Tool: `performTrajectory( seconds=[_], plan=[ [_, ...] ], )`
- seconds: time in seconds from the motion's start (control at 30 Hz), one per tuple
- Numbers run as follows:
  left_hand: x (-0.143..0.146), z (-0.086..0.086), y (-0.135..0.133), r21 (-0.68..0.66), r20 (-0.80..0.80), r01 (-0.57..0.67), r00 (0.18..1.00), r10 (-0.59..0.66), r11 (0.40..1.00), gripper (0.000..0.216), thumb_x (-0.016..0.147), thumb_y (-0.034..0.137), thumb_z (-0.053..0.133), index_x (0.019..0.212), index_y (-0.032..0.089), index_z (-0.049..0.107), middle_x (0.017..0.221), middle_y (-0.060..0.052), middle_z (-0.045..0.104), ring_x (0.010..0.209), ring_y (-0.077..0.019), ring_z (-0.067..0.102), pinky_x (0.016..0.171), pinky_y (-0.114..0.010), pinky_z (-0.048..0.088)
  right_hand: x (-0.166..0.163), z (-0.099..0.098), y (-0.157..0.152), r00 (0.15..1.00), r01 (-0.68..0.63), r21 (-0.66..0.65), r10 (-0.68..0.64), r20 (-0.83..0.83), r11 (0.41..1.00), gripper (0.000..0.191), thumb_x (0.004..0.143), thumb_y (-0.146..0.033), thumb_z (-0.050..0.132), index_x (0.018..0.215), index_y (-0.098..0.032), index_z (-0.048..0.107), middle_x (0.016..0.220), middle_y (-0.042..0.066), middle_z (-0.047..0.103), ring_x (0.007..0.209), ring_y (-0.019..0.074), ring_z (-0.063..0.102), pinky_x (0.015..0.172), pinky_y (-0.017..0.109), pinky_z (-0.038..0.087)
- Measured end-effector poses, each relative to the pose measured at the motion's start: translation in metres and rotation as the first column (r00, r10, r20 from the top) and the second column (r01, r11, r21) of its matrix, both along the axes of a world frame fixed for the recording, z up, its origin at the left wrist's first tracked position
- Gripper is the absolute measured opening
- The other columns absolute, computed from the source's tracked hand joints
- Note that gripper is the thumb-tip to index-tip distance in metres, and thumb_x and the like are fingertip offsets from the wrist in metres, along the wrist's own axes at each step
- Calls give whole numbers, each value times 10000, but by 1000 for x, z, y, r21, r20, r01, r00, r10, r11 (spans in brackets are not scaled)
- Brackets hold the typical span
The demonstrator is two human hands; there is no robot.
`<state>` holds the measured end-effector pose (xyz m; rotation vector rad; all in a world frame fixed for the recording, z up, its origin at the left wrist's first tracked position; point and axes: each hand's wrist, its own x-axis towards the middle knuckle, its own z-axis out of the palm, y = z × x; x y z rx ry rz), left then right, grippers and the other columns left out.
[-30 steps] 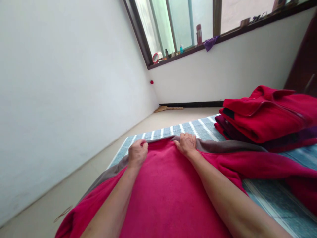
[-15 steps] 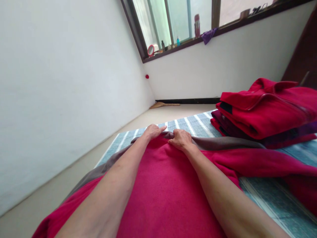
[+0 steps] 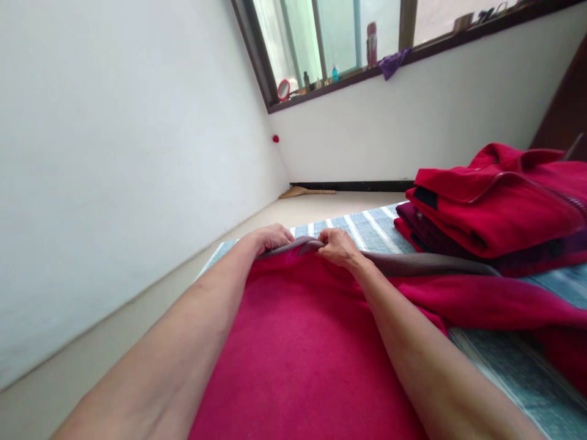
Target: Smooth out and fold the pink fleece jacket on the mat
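Note:
A red garment (image 3: 302, 342) with a grey inner side lies spread before me, one red sleeve (image 3: 495, 296) stretched out to the right. At its far edge, my left hand (image 3: 274, 237) is closed on the grey-lined border. A short way to its right, my right hand (image 3: 338, 245) pinches the same edge between thumb and fingers. Between the two hands the grey edge (image 3: 300, 245) is raised and slightly bunched. My left fingertips are partly hidden behind the hand.
Folded red and dark purple clothes (image 3: 495, 208) form a stack at the right on the blue striped sheet (image 3: 367, 229). White wall (image 3: 114, 122) rises on the left. A windowsill (image 3: 348, 79) holds a bottle, mirror and purple cloth. A brush-like wooden item (image 3: 307, 192) lies beyond the sheet.
My left hand has shifted left along the garment's edge, and its fingers have closed on it. The edge between my hands is lifted more. My right hand keeps its hold.

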<state>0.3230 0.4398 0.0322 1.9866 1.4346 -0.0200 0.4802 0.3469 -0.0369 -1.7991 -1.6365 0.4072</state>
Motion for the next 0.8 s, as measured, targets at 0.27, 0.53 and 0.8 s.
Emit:
performTrajectory(
  seconds=[0.27,0.53,0.8],
  plan=[
    [10,-10,-9,-167,79,54,996,-41,985,54,548,167,675,555,168,621,489,31,585,498,-143,529,521,-262,451,3,-1,2,942,-98,161,144,-304,982,119,580,-157,541,674,-178,611,611,-45,558,630,118,508,565,205,346],
    [9,-18,-12,-377,317,114,948,13,919,234,485,233,796,651,155,652,604,-18,689,518,-175,589,528,-293,504,4,-5,6,887,-95,220,183,-424,971,107,552,-168,531,646,-174,581,586,-47,539,597,115,485,542,215,331],
    [11,-20,-2,-369,283,82,959,28,926,246,481,275,803,641,135,680,598,-50,703,506,-207,609,528,-311,506,5,-5,8,915,-48,231,135,-379,972,41,582,-184,559,623,-182,567,575,-50,533,591,112,478,542,219,327]
  ],
)
